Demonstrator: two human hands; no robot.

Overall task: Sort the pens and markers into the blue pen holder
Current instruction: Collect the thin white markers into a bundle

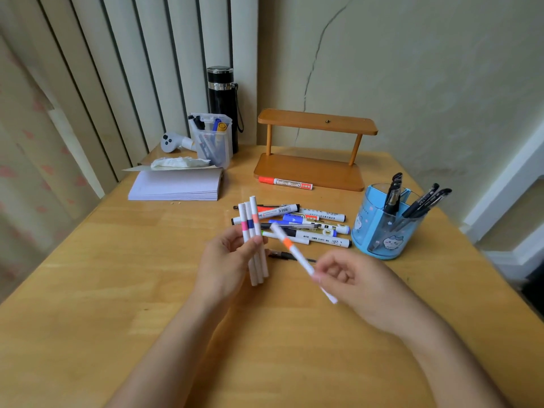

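Markers: left hand [228,262] grips three white markers [253,242] upright | right hand [350,279] pinches orange-banded marker [297,256], tilted | loose pile of pens and markers [297,225] on table [117,275] just beyond | blue pen holder [382,231] right of pile, black pens [412,201] inside

— Can you read anything from here?
— "WHITEBOARD" on the red-capped marker [285,183] lying by the wooden shelf [309,172].
— And the pile of markers [297,225]?
— Printed too, but too small to read.
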